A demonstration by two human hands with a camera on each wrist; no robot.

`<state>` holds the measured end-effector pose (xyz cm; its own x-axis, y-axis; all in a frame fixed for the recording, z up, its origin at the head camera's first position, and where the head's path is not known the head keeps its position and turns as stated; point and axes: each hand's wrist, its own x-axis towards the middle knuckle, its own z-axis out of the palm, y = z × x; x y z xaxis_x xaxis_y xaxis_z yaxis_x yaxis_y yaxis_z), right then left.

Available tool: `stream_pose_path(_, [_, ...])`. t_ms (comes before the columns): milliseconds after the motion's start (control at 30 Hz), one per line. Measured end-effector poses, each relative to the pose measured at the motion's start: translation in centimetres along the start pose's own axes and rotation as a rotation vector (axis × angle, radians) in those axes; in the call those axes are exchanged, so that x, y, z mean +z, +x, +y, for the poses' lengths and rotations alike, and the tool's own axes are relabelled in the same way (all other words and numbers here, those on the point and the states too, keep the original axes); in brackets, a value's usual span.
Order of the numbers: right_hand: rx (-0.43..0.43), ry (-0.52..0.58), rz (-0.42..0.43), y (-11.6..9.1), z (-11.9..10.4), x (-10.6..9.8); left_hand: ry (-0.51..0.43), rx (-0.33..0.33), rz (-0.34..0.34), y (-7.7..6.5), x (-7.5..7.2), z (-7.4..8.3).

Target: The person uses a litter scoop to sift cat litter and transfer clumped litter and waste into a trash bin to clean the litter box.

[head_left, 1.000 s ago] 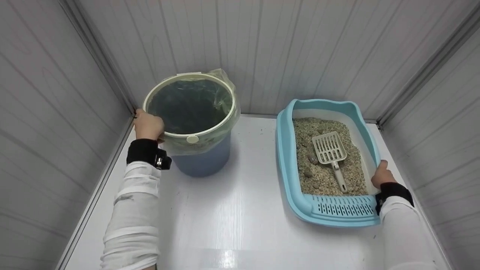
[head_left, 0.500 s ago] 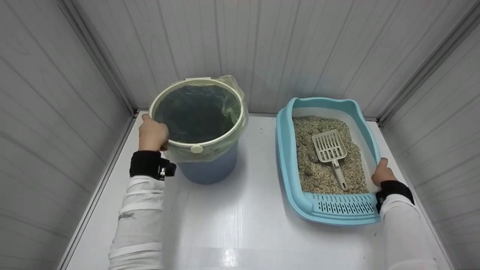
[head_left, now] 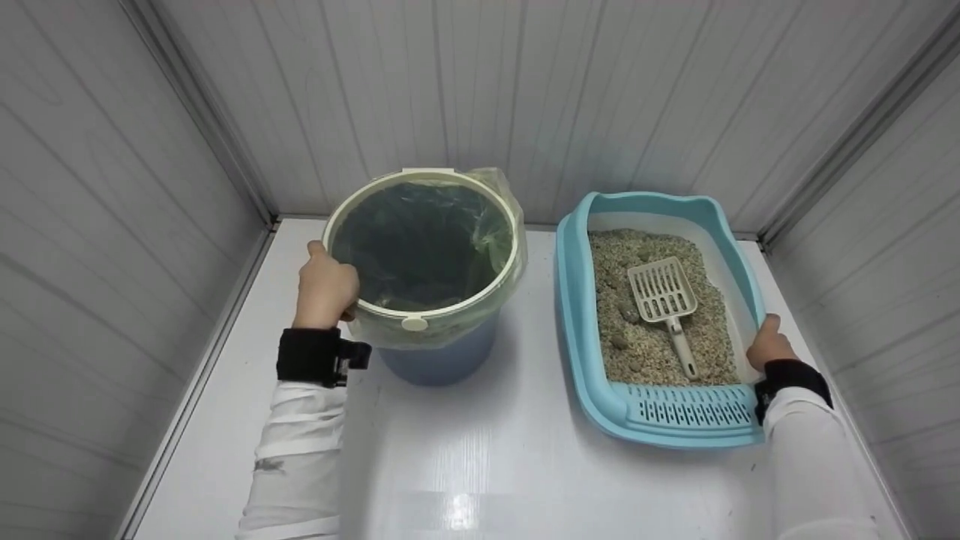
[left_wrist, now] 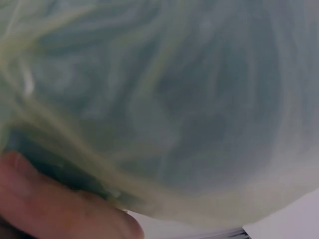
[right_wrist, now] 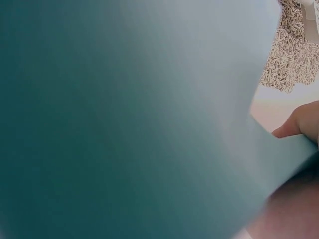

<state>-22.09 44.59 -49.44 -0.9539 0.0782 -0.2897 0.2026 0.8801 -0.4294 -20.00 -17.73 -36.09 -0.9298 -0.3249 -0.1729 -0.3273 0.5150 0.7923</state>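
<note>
My left hand (head_left: 326, 289) grips the left side of a blue bucket (head_left: 442, 360) at its cream rim ring (head_left: 461, 305). A thin yellowish plastic bag (head_left: 517, 259) lines the bucket and hangs over its outside; it fills most of the left wrist view, with the hand's fingers (left_wrist: 65, 209) at the lower left. On the right side of a light-blue litter box (head_left: 574, 315), my right hand (head_left: 770, 345) holds the wall, thumb inside and fingers outside in the right wrist view. Grainy litter (head_left: 637, 360) with several lumps fills the box, and a cream slotted litter scoop (head_left: 663, 289) lies on it.
Both containers stand on a glossy white surface (head_left: 450, 465), apart from each other. Grey panel walls (head_left: 480, 97) rise behind and at both sides. The box's front has a slotted ledge (head_left: 690, 409). A few crumbs lie on the surface.
The bucket has slid right and toward me with my left hand on its rim, coming closer to the litter box. My right hand keeps its hold, and the box stays nearly in place.
</note>
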Motion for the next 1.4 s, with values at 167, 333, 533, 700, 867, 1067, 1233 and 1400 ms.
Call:
stream_pose_path(167, [-0.016,-0.01,0.015,0.1,0.2,0.1,0.007,0.021,0.005,-0.9,0.4,0.0])
stream_pose_path(333, [-0.034,-0.02,0.032,-0.2,0.1,0.2,0.001,0.025,0.002,-2.0,0.9,0.1])
stream_pose_path(533, [-0.024,-0.017,0.035,-0.2,-0.1,0.3,0.006,0.031,0.006,-3.0,1.4,0.2])
stream_pose_path(700, [-0.021,-0.008,0.022,0.0,0.0,0.3,0.018,0.036,0.003,-3.9,1.7,0.1])
stream_pose_path(867, [-0.02,-0.01,0.026,0.1,0.2,0.3,0.007,0.045,0.0,-4.7,2.1,0.2])
stream_pose_path(1067, [-0.02,-0.022,0.032,0.0,0.3,0.3,-0.007,0.013,-0.013,-5.8,2.6,0.2])
stream_pose_path(1233, [-0.017,-0.022,0.051,-0.3,-0.2,0.4,-0.009,-0.004,-0.012,-6.6,2.8,0.2])
stream_pose_path(1400, [-0.014,-0.017,0.045,-0.7,-0.4,0.1,-0.006,-0.015,-0.012,-7.0,3.0,0.3])
